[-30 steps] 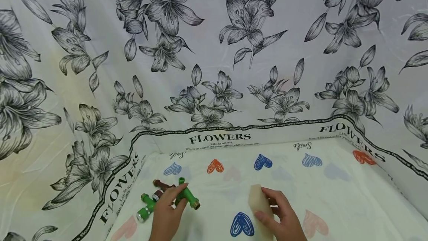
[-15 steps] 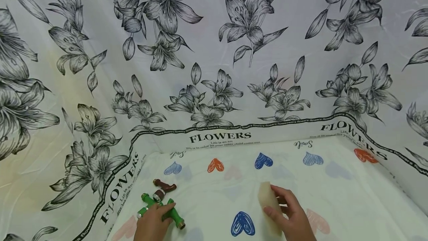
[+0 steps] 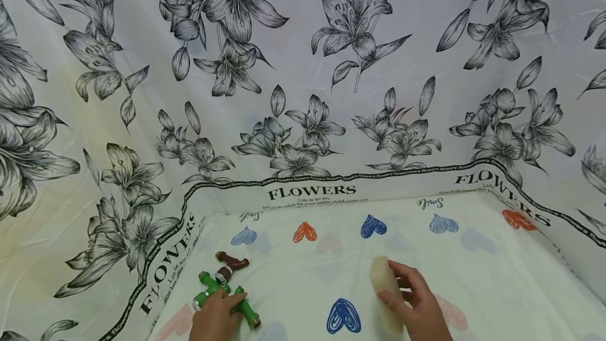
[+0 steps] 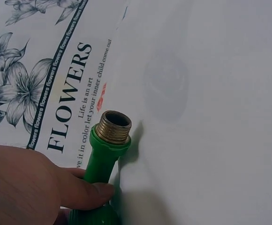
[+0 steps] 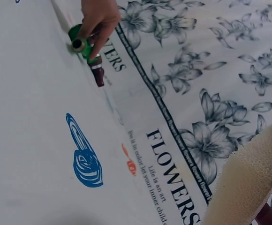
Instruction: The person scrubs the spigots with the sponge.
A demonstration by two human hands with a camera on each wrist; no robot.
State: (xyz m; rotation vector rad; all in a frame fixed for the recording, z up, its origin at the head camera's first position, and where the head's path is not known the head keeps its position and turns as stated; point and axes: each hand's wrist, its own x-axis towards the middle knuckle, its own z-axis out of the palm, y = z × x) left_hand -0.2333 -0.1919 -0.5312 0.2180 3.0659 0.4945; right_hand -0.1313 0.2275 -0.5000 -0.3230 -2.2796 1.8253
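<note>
My left hand (image 3: pixel 215 316) is low at the left and pinches a green pipe fitting (image 3: pixel 247 313) with a brass threaded end. In the left wrist view the thumb lies across the green body (image 4: pixel 102 161), and the open threaded mouth (image 4: pixel 115 125) points up. A second green fitting (image 3: pixel 203 279) with a silvery collar lies beside that hand, partly hidden by it. Just beyond is a brown fitting (image 3: pixel 236 264) with a metal collar. On the other side, my right hand (image 3: pixel 418 304) grips an upright cream-coloured porous sponge (image 3: pixel 385 291), thumb on its near face, fingers behind.
A white cloth with printed hearts (image 3: pixel 343 316) covers the work surface (image 3: pixel 293 278). Flower-printed sheeting (image 3: pixel 293 67) rises at the back and both sides, with a black lettered band (image 3: pixel 303 179) near its foot.
My left hand has brought the green fitting left and nearer, down beside the other green one, uncovering the brown fitting. My right hand has shifted slightly right with the sponge.
</note>
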